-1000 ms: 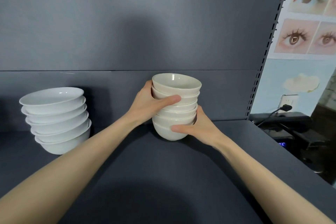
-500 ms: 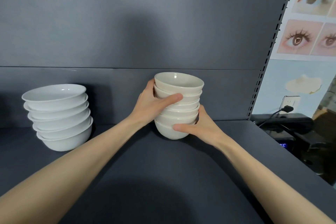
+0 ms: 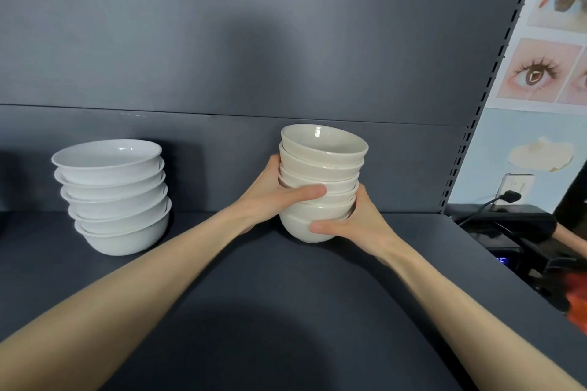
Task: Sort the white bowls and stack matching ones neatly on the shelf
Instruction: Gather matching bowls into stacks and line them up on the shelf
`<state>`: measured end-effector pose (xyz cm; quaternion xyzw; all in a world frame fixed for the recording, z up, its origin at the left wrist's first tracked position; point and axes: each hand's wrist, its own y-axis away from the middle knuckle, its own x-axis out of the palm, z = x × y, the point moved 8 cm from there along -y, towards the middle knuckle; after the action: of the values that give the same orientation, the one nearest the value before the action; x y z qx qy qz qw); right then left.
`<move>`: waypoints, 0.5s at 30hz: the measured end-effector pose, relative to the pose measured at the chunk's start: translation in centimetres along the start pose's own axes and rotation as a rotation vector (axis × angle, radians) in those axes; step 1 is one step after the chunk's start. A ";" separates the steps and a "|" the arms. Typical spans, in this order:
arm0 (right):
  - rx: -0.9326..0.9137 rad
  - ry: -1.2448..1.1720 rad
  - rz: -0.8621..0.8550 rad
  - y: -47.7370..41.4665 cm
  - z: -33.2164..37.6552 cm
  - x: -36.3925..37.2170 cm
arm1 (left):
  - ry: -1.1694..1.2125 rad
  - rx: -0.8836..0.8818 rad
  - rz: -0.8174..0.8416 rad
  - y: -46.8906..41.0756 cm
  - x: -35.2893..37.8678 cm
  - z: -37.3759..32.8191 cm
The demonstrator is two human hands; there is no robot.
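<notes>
Both hands grip a stack of small cream bowls (image 3: 322,181) on the dark shelf (image 3: 286,311); the left hand (image 3: 276,197) wraps its middle, the right hand (image 3: 352,225) its base; a stack of wider white bowls (image 3: 114,197) stands well apart, far left

Dark grey back panel (image 3: 254,25) fills the view, 1 thin seam (image 3: 222,114) running across it low down, a soft shadow at its middle. The matte dark shelf (image 3: 286,311) stretches below. On the right, a slotted upright (image 3: 495,73) climbs the edge; beyond it, a poster (image 3: 546,73) of close-up eyes, a wall socket (image 3: 521,182) with a black plug (image 3: 509,197), and a black device (image 3: 502,251) glowing blue.
</notes>
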<state>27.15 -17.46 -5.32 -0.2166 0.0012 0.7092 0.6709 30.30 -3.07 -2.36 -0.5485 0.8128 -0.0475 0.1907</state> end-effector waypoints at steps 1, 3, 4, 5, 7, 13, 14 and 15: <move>-0.001 0.002 -0.017 0.1 0.1 -0.1 | -0.003 0.010 -0.003 0.0 0.0 -0.1; 0.021 0.005 -0.033 0.3 0.3 -0.1 | 0.005 0.009 -0.025 0.1 -0.2 -0.2; 0.019 0.008 -0.043 0.4 0.6 0.0 | 0.014 0.004 -0.037 0.3 -0.5 -0.3; 0.010 0.017 -0.038 0.5 1.0 0.2 | 0.015 -0.002 -0.047 0.6 -0.7 -0.5; 0.010 0.023 -0.034 0.8 1.9 0.5 | 0.008 -0.003 -0.075 1.3 -1.3 -1.1; -0.019 0.015 0.025 1.8 5.9 2.7 | 0.007 0.004 -0.178 5.8 -4.3 -4.8; -0.043 0.015 0.042 2.1 6.8 3.1 | 0.000 0.007 -0.204 6.8 -5.0 -5.6; -0.062 0.010 0.054 2.5 7.8 3.7 | -0.007 0.008 -0.227 7.7 -5.6 -6.3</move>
<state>22.41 -11.95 -0.11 -0.2407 -0.0115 0.7256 0.6445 23.15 4.20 2.65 -0.6362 0.7447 -0.0702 0.1893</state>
